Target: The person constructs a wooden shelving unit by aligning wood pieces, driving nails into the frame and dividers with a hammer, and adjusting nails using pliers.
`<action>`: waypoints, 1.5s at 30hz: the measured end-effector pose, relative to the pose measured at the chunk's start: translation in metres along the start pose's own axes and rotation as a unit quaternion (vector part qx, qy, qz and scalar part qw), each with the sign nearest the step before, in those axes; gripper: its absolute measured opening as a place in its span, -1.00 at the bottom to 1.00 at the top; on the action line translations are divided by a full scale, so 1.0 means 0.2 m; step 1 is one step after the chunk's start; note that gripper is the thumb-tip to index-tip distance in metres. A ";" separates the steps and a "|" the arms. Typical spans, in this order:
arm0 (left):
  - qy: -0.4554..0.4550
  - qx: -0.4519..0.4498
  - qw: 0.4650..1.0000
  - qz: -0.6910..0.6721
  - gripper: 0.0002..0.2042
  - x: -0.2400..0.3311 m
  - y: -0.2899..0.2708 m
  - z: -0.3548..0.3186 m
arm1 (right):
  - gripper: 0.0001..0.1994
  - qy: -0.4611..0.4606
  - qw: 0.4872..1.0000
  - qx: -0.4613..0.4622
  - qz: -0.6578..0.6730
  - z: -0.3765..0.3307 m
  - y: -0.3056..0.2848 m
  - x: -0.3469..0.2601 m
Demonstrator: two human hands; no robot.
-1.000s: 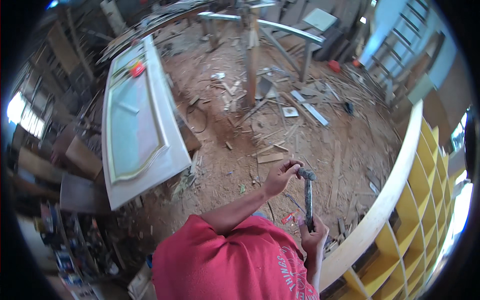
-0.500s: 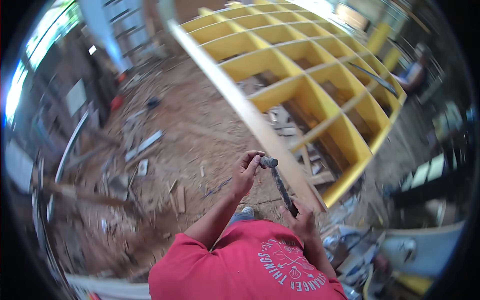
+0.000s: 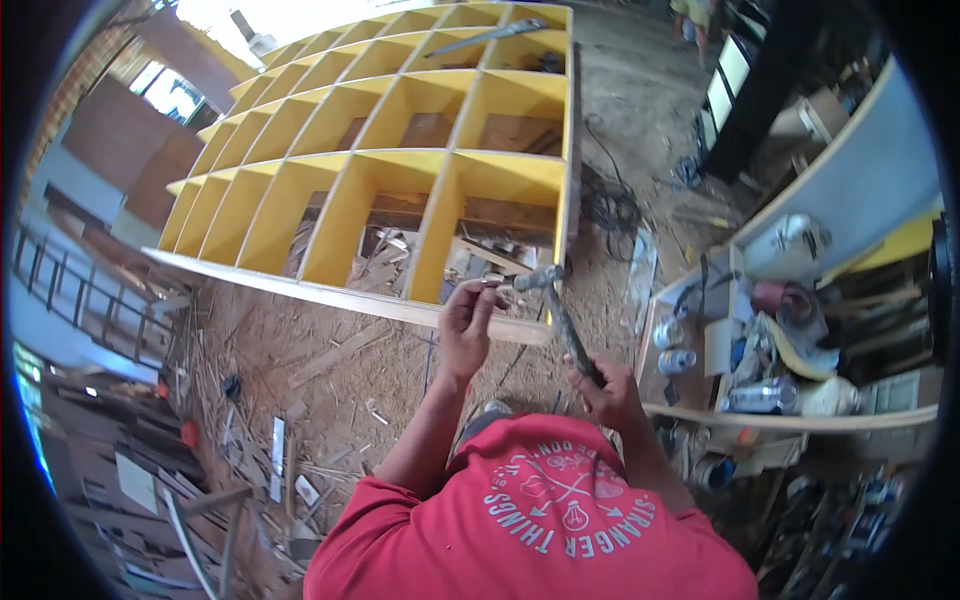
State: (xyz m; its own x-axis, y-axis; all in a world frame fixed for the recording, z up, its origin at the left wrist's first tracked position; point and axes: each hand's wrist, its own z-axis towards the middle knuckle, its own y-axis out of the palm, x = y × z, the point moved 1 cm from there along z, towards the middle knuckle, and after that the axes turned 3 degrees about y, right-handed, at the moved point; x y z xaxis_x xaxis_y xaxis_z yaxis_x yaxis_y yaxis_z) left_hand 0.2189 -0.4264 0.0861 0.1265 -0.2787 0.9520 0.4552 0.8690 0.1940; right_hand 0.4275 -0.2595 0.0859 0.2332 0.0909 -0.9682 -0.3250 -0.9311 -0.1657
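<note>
My right hand (image 3: 608, 392) is wrapped round the lower end of a hammer's dark, worn handle. The hammer (image 3: 568, 335) tilts up and to the left, its metal head at the top. Close beside that head is my left hand (image 3: 466, 325), raised with thumb and fingers pinched together. Whatever sits between those fingertips is too small to name. Just beyond both hands lies the near corner of a large yellow wooden grid frame (image 3: 430, 225) with several open compartments. A pale board edge (image 3: 385, 312) runs along its near side.
A saw (image 3: 490, 36) rests on the frame's far end. To the right, a wooden tray (image 3: 790, 421) holds cans, rags and bottles. A coiled dark cable (image 3: 612, 208) lies on the floor beyond it. Wood scraps (image 3: 278, 455) litter the dirt floor at left, and a person's legs (image 3: 690, 25) show far off.
My view has swung to the right, so the frame now sits ahead and leftward, and the tray has come into fuller view. Both hands keep their holds, the hammer still between them.
</note>
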 end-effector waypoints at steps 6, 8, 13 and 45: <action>-0.022 0.004 0.993 0.114 -0.89 -0.08 -0.06 -0.20 | -0.73 0.142 0.957 0.056 0.245 -0.04 -0.16 0.45; 0.008 -0.016 0.994 0.108 -0.89 -0.11 -0.08 -0.22 | -0.74 0.205 0.937 0.077 0.271 -0.04 -0.23 0.64; -0.063 -0.087 0.968 0.225 -0.85 -0.09 -0.04 -0.08 | -0.65 0.150 0.973 0.170 0.043 -0.06 -0.13 1.09; -0.162 -0.854 0.204 0.450 -0.69 -1.47 0.84 0.44 | -0.53 0.341 0.811 0.435 0.193 -0.39 0.78 0.88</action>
State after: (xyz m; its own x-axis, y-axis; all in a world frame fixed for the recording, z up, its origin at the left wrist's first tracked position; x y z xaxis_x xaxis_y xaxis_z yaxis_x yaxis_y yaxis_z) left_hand 0.1805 -0.1635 -0.1403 0.8971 -0.0383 0.4401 0.0546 -0.9790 -0.1966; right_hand 0.4896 -0.4157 -0.0964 0.3168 -0.6411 -0.6990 -0.9485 -0.2154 -0.2324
